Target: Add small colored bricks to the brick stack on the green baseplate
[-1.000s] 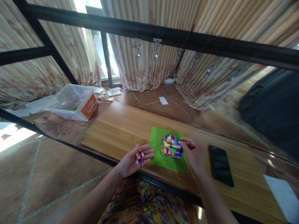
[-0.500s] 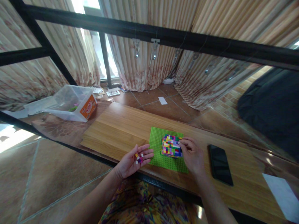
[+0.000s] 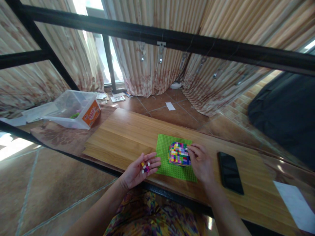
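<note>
While apparently adding to the colourful block on a green board, touches its right edge with the right hand; cannot tell if pinching. Holds loose bricks on the spread left hand. Likely calls for exact placing.

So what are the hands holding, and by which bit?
Small bricks lie loose on the open left hand, palm up. The right hand is at the right edge of the brick block; whether it pinches anything there can't be told.

Bare hands and forearms, with a garment patterned in yellow, purple and dark tones.
</note>
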{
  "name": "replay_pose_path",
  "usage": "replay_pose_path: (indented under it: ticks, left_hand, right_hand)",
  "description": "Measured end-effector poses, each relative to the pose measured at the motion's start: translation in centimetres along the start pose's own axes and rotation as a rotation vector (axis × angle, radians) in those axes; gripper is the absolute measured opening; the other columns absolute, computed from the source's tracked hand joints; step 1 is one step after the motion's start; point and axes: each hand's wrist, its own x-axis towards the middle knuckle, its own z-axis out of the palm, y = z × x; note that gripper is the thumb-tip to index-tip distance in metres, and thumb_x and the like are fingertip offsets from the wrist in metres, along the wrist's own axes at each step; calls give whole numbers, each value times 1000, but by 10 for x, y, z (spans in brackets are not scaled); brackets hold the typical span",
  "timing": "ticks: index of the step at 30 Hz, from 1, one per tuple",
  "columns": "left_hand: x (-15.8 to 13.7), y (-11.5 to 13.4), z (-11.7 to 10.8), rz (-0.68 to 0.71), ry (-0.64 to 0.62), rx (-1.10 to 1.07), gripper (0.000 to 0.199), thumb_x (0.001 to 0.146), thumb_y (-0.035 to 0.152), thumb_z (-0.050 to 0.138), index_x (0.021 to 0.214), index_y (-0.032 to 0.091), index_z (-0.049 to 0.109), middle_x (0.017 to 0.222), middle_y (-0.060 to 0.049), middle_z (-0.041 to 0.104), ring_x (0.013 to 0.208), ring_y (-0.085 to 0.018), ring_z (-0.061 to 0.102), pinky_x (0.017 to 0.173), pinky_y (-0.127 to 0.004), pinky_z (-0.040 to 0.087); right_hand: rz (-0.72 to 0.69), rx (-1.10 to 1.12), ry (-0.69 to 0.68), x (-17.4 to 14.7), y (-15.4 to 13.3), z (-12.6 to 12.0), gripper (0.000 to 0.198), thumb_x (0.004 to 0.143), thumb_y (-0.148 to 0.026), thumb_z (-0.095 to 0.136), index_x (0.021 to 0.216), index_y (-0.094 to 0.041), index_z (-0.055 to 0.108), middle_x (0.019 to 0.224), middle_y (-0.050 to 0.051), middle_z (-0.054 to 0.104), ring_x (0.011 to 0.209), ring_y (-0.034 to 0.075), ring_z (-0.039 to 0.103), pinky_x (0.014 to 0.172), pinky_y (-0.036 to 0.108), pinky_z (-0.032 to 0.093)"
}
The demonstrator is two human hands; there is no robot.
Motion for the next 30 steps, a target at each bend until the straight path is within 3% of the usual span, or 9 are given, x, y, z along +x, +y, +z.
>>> replay_pose_path:
  ticks: [8, 24, 27, 30]
  left_hand:
    - [-1, -1, 0, -1, -3, 6, 43, 94, 38, 38, 124, 12, 54, 124, -17, 59, 109, -23, 60, 93, -35, 44]
    - [0, -1, -1, -2, -11, -7, 42, 94, 38, 39, 123, 12, 55, 125, -18, 58, 109, -24, 59, 94, -36, 43]
    - [0, -1, -2, -2, -25, -3, 42, 94, 37, 39, 123, 12, 54, 125, -18, 58, 110, -24, 59, 94, -36, 43]
    - [0, -1, -3, 0, -32, -3, 43, 94, 37, 38, 124, 11, 54, 126, -18, 57, 110, -24, 59, 94, -36, 43]
  right_hand:
    - [-85, -88, 12, -6, 6, 3, 28, 90, -35, 45, 97, -23, 69, 107, 8, 60, 93, 20, 60, 86, 37, 49]
    - [-56, -107, -28, 1, 5, -5, 29, 90, -35, 43, 90, -22, 69, 106, 8, 61, 97, 21, 58, 87, 38, 47]
    - [5, -27, -19, 2, 4, -5, 26, 87, -36, 49, 85, -23, 71, 105, 7, 62, 94, 21, 59, 84, 38, 48]
    - [181, 186, 20, 2, 7, 2, 23, 79, -40, 58, 79, -21, 71, 103, 8, 63, 88, 20, 61, 73, 34, 50]
